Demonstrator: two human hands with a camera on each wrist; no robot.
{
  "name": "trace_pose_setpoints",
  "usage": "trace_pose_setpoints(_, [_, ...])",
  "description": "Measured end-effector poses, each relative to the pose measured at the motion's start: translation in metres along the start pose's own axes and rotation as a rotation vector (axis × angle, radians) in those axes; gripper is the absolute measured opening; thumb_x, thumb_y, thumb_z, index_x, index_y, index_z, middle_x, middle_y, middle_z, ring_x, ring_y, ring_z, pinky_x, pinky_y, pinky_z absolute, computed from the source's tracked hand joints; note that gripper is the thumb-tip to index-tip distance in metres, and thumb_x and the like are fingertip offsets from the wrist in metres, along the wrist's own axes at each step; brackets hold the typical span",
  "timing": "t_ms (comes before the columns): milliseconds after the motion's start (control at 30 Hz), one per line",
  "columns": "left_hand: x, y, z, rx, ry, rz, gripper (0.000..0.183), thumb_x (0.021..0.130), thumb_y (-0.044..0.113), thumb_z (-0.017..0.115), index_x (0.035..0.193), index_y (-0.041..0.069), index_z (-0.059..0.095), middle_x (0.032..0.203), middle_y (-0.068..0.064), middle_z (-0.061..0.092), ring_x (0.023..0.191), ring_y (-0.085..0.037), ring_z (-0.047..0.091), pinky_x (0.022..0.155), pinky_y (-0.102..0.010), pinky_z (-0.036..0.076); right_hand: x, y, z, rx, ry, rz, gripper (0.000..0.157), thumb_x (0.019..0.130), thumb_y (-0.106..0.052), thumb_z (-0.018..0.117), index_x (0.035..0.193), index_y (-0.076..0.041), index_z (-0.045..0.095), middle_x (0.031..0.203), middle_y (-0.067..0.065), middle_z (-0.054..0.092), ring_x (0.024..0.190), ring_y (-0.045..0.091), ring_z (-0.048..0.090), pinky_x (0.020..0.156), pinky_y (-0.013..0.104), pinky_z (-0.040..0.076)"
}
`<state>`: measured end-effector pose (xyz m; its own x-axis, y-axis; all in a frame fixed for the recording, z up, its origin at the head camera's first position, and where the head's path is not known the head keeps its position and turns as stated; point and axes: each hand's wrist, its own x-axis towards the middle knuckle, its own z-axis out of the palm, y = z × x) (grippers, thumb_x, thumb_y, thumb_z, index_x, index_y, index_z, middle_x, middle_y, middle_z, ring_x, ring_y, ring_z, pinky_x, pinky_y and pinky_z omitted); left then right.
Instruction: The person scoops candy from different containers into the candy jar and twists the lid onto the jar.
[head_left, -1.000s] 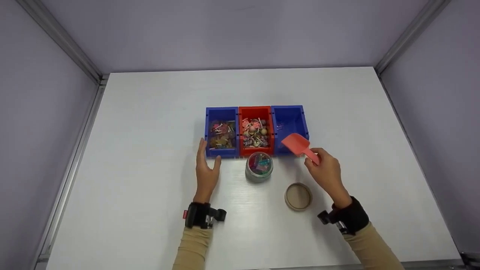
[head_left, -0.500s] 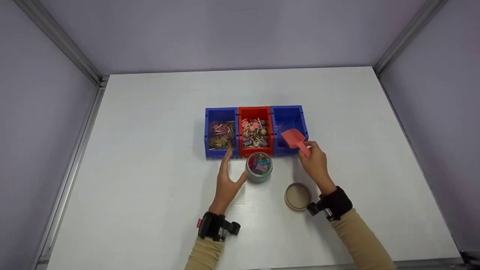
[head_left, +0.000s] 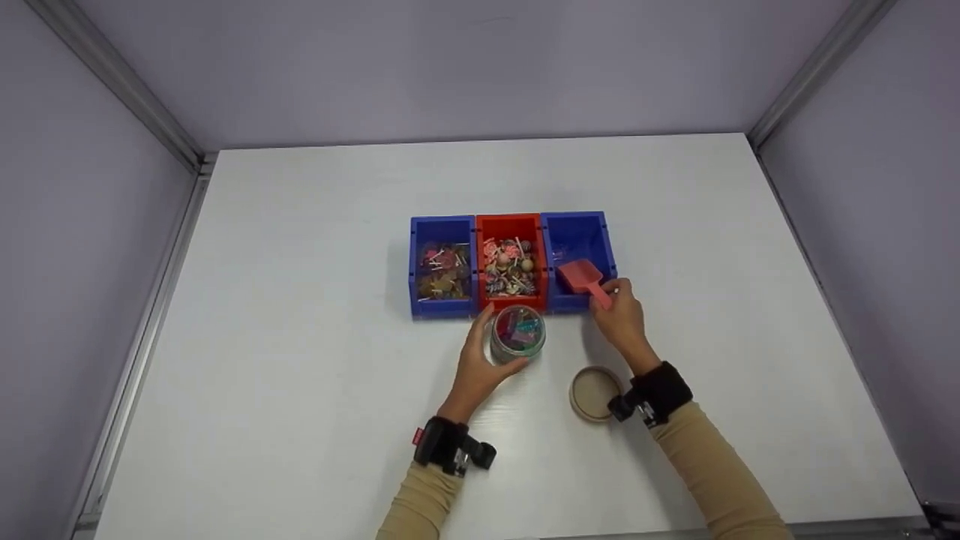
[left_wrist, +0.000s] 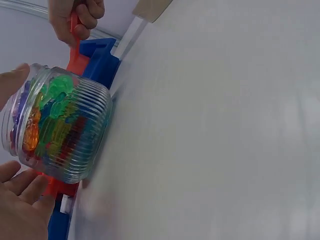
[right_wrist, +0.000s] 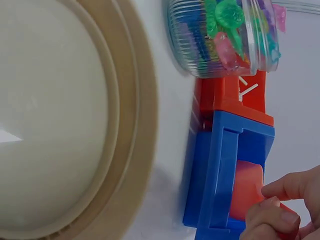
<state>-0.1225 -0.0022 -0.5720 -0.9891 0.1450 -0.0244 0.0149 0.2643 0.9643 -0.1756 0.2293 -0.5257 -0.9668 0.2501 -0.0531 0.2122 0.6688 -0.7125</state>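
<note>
A clear ribbed jar (head_left: 517, 352) full of colourful translucent pieces stands uncovered on the table, in front of the bins. My left hand (head_left: 478, 373) spreads round its left side, the thumb near the front and the fingers near the back; in the left wrist view the fingers (left_wrist: 35, 187) show a gap from the glass. With my right hand (head_left: 622, 319) I grip the handle of a pink scoop (head_left: 580, 275). Its blade is lowered into the right blue bin (head_left: 574, 219), which holds a few small clear pieces; the right wrist view shows the scoop (right_wrist: 246, 187) inside the bin's walls.
Joined to that bin are a red bin (head_left: 510, 223) with small lollipop-like pieces and a left blue bin (head_left: 442, 308) with wrapped pieces. A round tan lid (head_left: 592, 394) lies inside up beneath my right wrist. Pale walls enclose the white table (head_left: 300, 337).
My left hand has moved right, from beside the left blue bin to around the jar. My right hand has moved left, lowering the scoop into the right blue bin.
</note>
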Motion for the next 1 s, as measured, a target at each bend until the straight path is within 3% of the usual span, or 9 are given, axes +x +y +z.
trace_pose_setpoints(200, [0.003,-0.001,0.004,-0.011,-0.016,-0.026,0.095,0.074,0.027,0.084,0.151,0.017,0.03,0.158,-0.01,0.032,0.149,-0.031,0.027,0.121,-0.053,0.029,-0.001,0.003,0.002,-0.04,-0.018,0.007,0.024,0.086,-0.01,0.061,0.104,0.002,0.05,0.086,0.025,0.066,0.071,0.031,0.059,0.056,0.026,0.037])
trace_pose_setpoints(433, [0.004,-0.005,0.005,-0.029,-0.011,-0.034,0.091,0.075,0.029,0.083,0.149,0.016,0.034,0.155,-0.011,0.037,0.146,-0.031,0.032,0.119,-0.05,0.032,-0.003,0.007,0.002,-0.07,-0.08,0.059,0.028,0.086,-0.012,0.064,0.106,0.0,0.049,0.094,0.025,0.067,0.077,0.03,0.062,0.057,0.025,0.038])
trace_pose_setpoints(600, [0.003,-0.006,0.004,-0.02,-0.019,-0.03,0.091,0.075,0.03,0.083,0.149,0.014,0.034,0.155,-0.012,0.038,0.146,-0.031,0.034,0.119,-0.049,0.034,-0.006,0.011,-0.001,-0.092,-0.111,0.043,0.028,0.085,-0.011,0.064,0.106,0.001,0.048,0.097,0.027,0.067,0.081,0.036,0.063,0.062,0.032,0.044])
trace_pose_setpoints(867, [0.006,-0.008,0.005,-0.017,-0.018,-0.015,0.09,0.073,0.028,0.084,0.148,0.014,0.037,0.154,-0.014,0.039,0.145,-0.032,0.034,0.119,-0.048,0.033,-0.011,0.016,-0.008,-0.11,-0.171,0.064,0.035,0.088,-0.018,0.062,0.112,0.001,0.045,0.086,0.018,0.065,0.062,0.018,0.055,0.053,0.024,0.036])
trace_pose_setpoints(1000, [0.007,-0.01,0.005,-0.046,-0.018,-0.01,0.09,0.073,0.026,0.084,0.149,0.012,0.036,0.154,-0.014,0.038,0.146,-0.032,0.033,0.12,-0.046,0.033,-0.018,0.017,-0.015,-0.101,-0.173,0.065,0.047,0.087,-0.019,0.066,0.119,0.003,0.041,0.091,0.023,0.069,0.062,0.02,0.061,0.052,0.021,0.037])
